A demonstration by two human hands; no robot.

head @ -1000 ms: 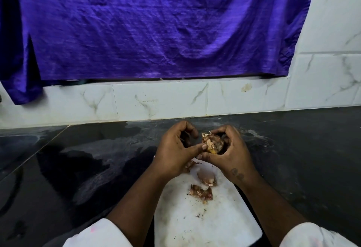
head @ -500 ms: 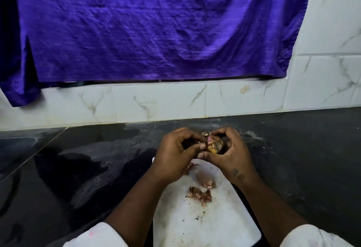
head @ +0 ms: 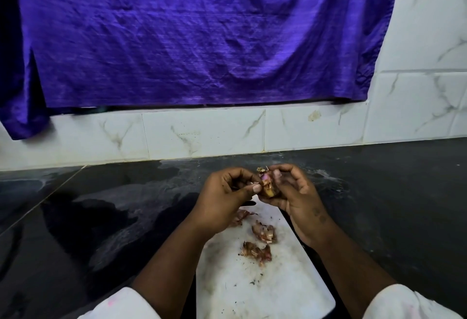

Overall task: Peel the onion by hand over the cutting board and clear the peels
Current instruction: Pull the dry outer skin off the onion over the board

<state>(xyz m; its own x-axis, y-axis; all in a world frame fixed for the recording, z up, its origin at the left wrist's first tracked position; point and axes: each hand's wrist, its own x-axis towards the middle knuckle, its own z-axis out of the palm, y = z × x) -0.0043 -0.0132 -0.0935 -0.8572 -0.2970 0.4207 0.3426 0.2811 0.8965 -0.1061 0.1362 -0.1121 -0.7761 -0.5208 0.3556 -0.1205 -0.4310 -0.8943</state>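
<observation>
A small onion (head: 267, 184) with brown, partly torn skin and a pink patch showing is held above the far end of the white cutting board (head: 262, 291). My right hand (head: 295, 197) cups and grips it from the right. My left hand (head: 225, 200) pinches a bit of its skin between thumb and forefinger at the onion's left side. Three clumps of peel (head: 264, 233) lie on the board below my hands, one partly hidden under my left wrist.
The board lies on a dark, shiny countertop (head: 101, 217). Behind it runs a white marble-pattern tiled wall (head: 202, 134), with a purple cloth (head: 192, 35) hanging over most of it.
Both hands have stayed over the board's far end. My right fingers have opened a little off the top of the onion, and more pink flesh shows.
</observation>
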